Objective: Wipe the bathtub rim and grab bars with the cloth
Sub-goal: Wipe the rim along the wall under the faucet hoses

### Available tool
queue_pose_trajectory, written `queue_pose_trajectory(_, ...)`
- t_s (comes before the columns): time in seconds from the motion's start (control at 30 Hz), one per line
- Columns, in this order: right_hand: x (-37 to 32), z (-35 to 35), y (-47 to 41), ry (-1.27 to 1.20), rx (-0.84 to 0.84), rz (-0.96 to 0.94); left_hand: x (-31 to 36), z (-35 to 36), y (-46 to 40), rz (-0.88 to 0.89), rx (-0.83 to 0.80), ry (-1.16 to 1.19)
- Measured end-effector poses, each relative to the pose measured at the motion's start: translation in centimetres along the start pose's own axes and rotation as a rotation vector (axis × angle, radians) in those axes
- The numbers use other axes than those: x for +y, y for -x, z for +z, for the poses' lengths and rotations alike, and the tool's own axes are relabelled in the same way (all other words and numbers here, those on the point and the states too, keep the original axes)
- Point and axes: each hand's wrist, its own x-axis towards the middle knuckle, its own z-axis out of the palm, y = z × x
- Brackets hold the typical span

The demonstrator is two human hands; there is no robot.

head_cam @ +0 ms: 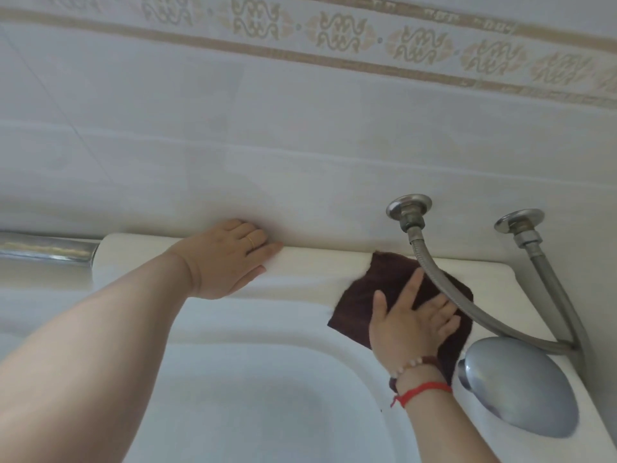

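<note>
Both my hands are on the bathtub rim point(310, 279) now. With straight fingers my right hand point(409, 324) presses the brown cloth point(377, 285) flat on the rim corner, under the metal hose point(444, 279). My left hand point(227, 259) rests released on the rim by the wall. I think the cloth is soft, light and bunches easily, so a flat palm in its middle holds it best.

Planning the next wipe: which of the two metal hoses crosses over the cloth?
The left hose, from the wall fitting nearer the left hand, arcs over the brown cloth. The right hose stays clear of it.
</note>
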Motion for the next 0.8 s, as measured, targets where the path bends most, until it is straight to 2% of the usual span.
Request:
queue_pose_trajectory(0.07, -2.4, 1.3, 1.1, -0.047, 0.05, -0.092, -0.1, -0.1, 0.0, -0.002, -0.016, -0.011)
queue_pose_trajectory(0.13, -5.0, 3.1, 2.8, -0.096, 0.186, -0.219, 0.1, -0.2, 0.0, -0.005, -0.017, -0.023)
queue_pose_trajectory(0.23, -6.1, 3.7, 4.4, -0.119, 0.169, -0.37, 0.2, -0.3, 0.0, 0.002, -0.015, -0.032)
queue_pose_trajectory(0.3, -4.7, 3.8, 3.0, -0.136, 0.168, -0.377, 0.1, -0.2, 0.0, 0.006, -0.009, -0.044)
queue_pose_trajectory(0.4, -2.3, 1.7, -0.1, -0.14, 0.227, -0.289, 0.1, 0.1, 0.0, 0.011, 0.002, -0.052)
queue_pose_trajectory(0.47, -1.8, 0.3, -2.0, -0.183, 0.105, -0.198, 0.1, 0.2, 0.1, 0.015, 0.001, -0.048)
queue_pose_trajectory(0.53, -2.8, 0.2, -2.0, -0.214, 0.103, -0.168, 0.1, 0.0, 0.0, 0.016, -0.014, -0.051)
queue_pose_trajectory(0.6, -5.0, 1.1, -0.2, -0.211, 0.195, -0.251, 0.1, -0.2, 0.0, 0.015, -0.017, -0.058)
queue_pose_trajectory(0.67, -7.7, 2.7, 2.1, -0.143, 0.281, -0.412, 0.2, -0.4, -0.1, 0.015, -0.01, -0.06)
queue_pose_trajectory(0.8, -8.5, 2.8, 3.3, -0.162, 0.244, -0.552, 0.3, -0.8, -0.1, 0.023, 0.003, -0.044)
